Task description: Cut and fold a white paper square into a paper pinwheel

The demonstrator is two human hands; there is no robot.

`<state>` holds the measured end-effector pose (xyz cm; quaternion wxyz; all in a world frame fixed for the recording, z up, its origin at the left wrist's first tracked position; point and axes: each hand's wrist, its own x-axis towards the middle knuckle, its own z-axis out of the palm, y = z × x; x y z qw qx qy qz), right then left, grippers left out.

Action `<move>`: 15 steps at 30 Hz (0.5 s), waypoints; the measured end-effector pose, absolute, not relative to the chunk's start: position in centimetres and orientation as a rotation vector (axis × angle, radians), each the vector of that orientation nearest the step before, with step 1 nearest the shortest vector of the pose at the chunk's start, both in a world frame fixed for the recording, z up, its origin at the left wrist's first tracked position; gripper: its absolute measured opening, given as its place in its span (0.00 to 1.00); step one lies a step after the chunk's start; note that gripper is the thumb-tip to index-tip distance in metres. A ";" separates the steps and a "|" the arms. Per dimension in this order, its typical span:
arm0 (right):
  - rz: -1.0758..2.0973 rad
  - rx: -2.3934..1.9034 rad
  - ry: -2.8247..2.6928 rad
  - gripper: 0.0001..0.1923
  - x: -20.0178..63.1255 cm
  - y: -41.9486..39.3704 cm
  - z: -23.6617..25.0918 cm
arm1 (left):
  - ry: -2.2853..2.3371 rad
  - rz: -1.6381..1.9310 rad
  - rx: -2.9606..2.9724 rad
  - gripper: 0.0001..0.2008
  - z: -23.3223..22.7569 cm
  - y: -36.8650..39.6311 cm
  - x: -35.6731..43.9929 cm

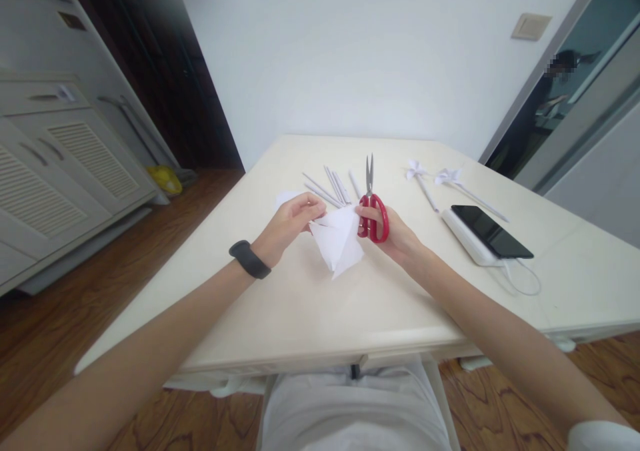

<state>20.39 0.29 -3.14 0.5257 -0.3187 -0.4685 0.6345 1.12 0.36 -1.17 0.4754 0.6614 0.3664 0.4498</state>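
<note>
Between my two hands hangs a white sheet of paper (pixel 334 241), creased and cut, its lower corner pointing toward me above the table. My left hand (pixel 295 216), with a black band at the wrist, pinches the paper's left edge. At the right edge, my right hand (pixel 387 231) grips the paper and also carries red-handled scissors (pixel 373 214). Their blades point away from me and stand slightly apart. Just beyond the paper lie several thin rolled paper sticks (pixel 336 184). Another piece of white paper (pixel 286 199) is partly hidden behind my left hand.
On the right of the cream table (pixel 280 317) lie two paper pinwheels (pixel 423 184) on sticks. Nearer stands a black phone (pixel 493 229) on a white block (pixel 463 237) with a white cable (pixel 525 289). A wall is behind the table; a person (pixel 537 104) shows through the doorway.
</note>
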 end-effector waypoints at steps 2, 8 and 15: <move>1.508 -0.749 -1.105 0.09 20.5 0.3 -3.1 | 0.843 1.115 1.599 0.07 -1.1 0.3 1.0; 1.503 -0.762 -1.087 0.08 20.5 0.4 -3.1 | 0.767 1.196 1.569 0.08 -1.2 0.4 0.9; 1.503 -0.762 -1.100 0.07 20.6 0.3 -3.1 | 0.732 1.277 1.537 0.08 -1.1 0.5 0.9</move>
